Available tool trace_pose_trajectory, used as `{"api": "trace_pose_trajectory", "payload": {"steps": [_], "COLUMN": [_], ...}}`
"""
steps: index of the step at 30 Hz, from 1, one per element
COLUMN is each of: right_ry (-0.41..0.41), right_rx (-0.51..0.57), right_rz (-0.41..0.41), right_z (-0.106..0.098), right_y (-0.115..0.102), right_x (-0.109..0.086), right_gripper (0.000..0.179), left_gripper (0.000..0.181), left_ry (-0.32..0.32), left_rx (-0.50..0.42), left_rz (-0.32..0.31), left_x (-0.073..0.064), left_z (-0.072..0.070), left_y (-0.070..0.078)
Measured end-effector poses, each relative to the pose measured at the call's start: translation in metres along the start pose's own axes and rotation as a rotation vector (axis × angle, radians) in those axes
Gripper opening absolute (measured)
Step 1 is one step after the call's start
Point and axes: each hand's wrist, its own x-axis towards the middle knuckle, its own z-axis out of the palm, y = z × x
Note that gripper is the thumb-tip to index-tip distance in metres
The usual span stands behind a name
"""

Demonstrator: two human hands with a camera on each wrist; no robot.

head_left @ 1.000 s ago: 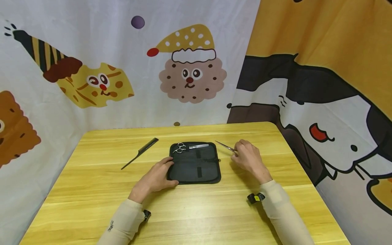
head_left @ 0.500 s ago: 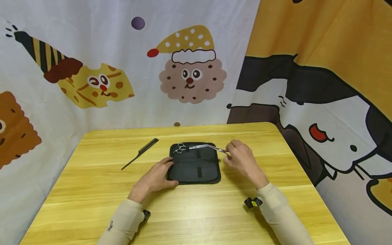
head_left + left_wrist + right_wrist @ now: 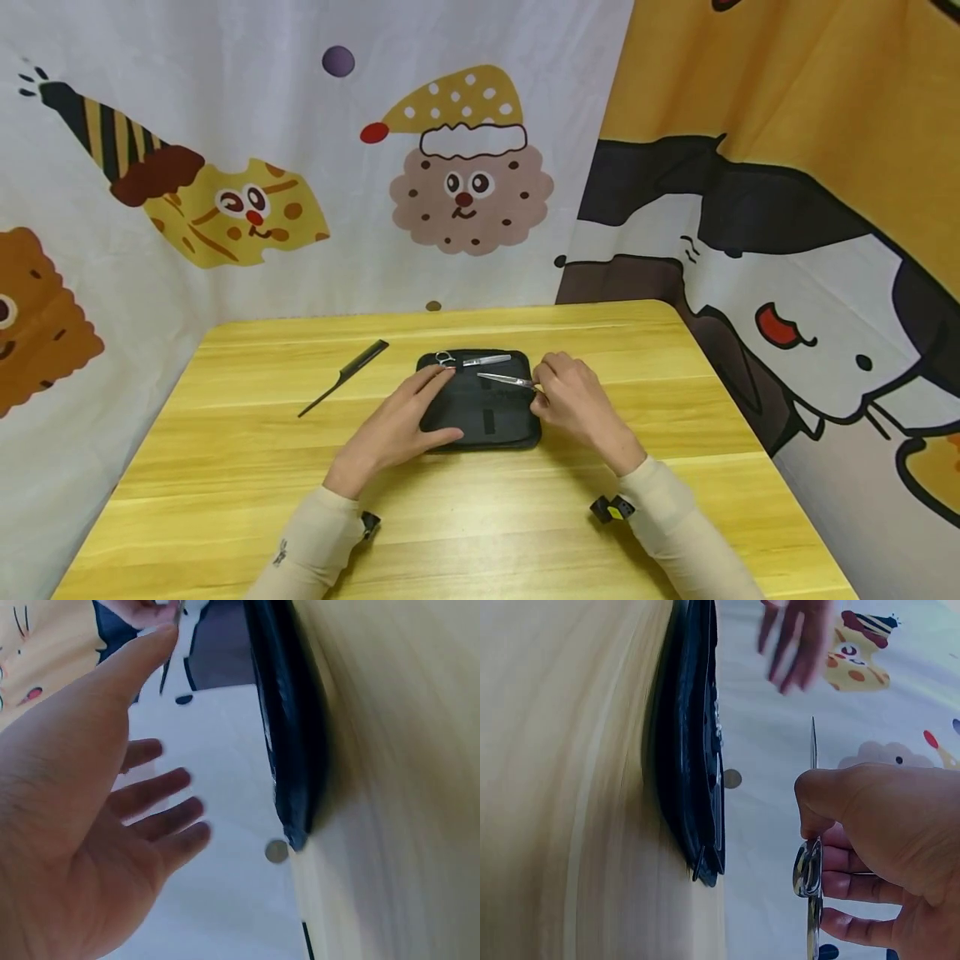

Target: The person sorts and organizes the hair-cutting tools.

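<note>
A black zip case [image 3: 513,427] lies unfolded flat on the table. One pair of scissors [image 3: 491,361] is tucked along its far half, finger rings to the left. My right hand [image 3: 573,398] pinches a second pair of hairdressing scissors [image 3: 504,380] near the rings, blades together and pointing left above the case. In the right wrist view, the thumb presses the held scissors [image 3: 808,870] against the fingers, above the level of the case [image 3: 686,750]. My left hand [image 3: 393,425] hovers over the case's left side, fingers extended and holding nothing, partly hiding the stowed scissors' rings.
A black tail comb [image 3: 360,362] lies on the wooden table [image 3: 465,525] left of the case. Behind the table hangs a white and yellow curtain [image 3: 285,67] with cartoon prints.
My right hand has carried the scissors leftward from beside the case to above it. My left hand has lifted from the case's left edge and moved right over it.
</note>
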Motion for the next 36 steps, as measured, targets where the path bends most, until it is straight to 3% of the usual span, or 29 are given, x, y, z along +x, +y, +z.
{"api": "trace_pose_trajectory", "payload": {"steps": [5, 13, 18, 24, 32, 36], "right_ry": [0.005, -0.018, 0.008, 0.028, -0.008, -0.008], "right_rx": [-0.013, -0.026, -0.046, -0.056, -0.057, -0.061], "right_rz": [-0.035, -0.068, -0.117, -0.157, -0.157, -0.160], "right_z": [0.000, -0.001, 0.001, 0.002, -0.001, -0.001], "right_y": [-0.006, -0.018, -0.025, -0.033, -0.040, -0.042], "right_x": [0.000, 0.002, 0.001, 0.000, -0.001, -0.001], "right_gripper": [0.020, 0.021, 0.022, 0.023, 0.021, 0.022], "left_gripper": [0.100, 0.094, 0.083, 0.063, 0.042, 0.031], "left_ry": [0.097, 0.206, 0.209, 0.223, 0.289, 0.287], "left_rx": [0.069, 0.269, 0.403, 0.504, 0.501, 0.489], "left_rz": [0.138, 0.273, 0.311, 0.328, 0.378, 0.382], "left_x": [0.010, 0.020, 0.021, 0.020, 0.020, 0.020], "left_z": [0.004, 0.014, 0.021, 0.028, 0.031, 0.031], "left_y": [0.014, 0.033, 0.041, 0.046, 0.050, 0.052]}}
